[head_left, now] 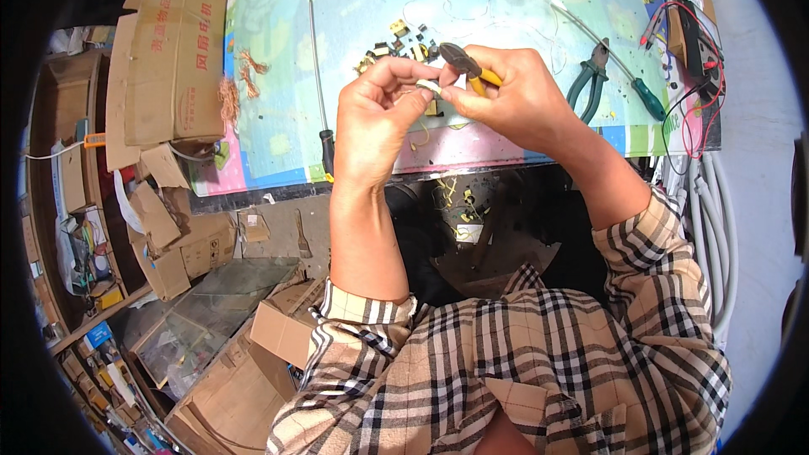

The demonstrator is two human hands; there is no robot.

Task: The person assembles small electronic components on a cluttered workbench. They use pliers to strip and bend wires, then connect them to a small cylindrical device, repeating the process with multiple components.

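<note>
My left hand (379,109) pinches a small pale ring-like piece (428,84) between thumb and fingers; its exact kind is too small to tell. Close beside it, my right hand (518,97) is closed round yellow-handled cutting pliers (462,61), their dark jaws pointing up and to the left. The right fingertips also reach to the pale piece, and I cannot tell whether they grip it. Just beyond both hands lies a pile of small black and yellow electronic parts (383,50), some hidden by the left fingers.
A long screwdriver (327,147) lies left of my hands. To the right are green-handled pliers (588,84), a green-handled screwdriver (647,99) and a black meter with red leads (704,55). Copper wire bundles (229,101) lie near a cardboard box (181,50) at the table's left edge.
</note>
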